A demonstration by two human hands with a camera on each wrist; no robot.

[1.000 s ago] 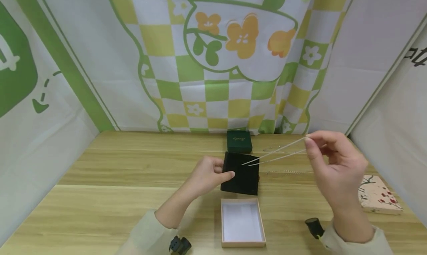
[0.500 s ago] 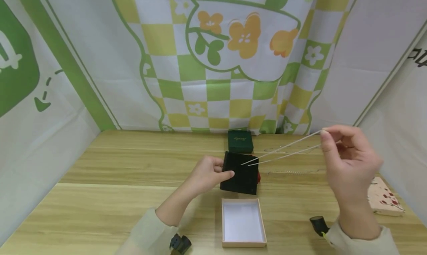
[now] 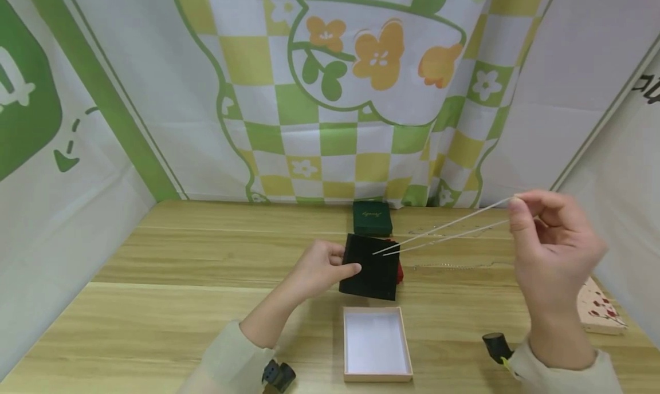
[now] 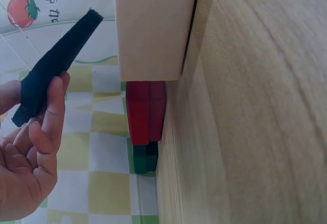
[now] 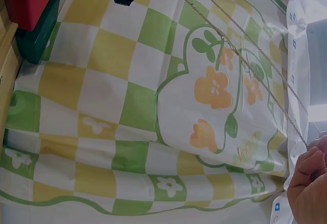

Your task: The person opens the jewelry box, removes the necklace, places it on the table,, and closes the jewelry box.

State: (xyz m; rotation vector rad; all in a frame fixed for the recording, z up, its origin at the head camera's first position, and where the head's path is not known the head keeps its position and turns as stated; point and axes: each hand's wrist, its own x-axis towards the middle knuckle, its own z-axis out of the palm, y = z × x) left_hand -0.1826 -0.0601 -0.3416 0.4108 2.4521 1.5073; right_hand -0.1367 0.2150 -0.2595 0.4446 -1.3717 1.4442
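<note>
In the head view my left hand (image 3: pixel 322 271) holds a thin black jewelry-box insert pad (image 3: pixel 372 282), raised above the table, with the thumb on its face and the fingers behind. A fine silver chain necklace (image 3: pixel 443 226) comes out of the pad as two taut strands. Its other end is pinched between the thumb and fingertips of my right hand (image 3: pixel 559 251), higher up at the right. The left wrist view shows the pad (image 4: pixel 59 63) edge-on and tilted. Just nearer than the pad, a shallow peach-edged box base (image 3: pixel 378 377) with a white inside sits on the table.
A dark green box (image 3: pixel 372 219) stands at the back, and a red box (image 3: pixel 400 272) is mostly hidden behind the pad. More chains (image 3: pixel 454 266) lie on the table to the right. A peach lid with red blossoms (image 3: pixel 603 311) is partly behind my right wrist.
My right hand has moved right and slightly up, drawing the necklace strands out longer. The left hand and pad have stayed almost still; more of the red box shows behind the pad.
</note>
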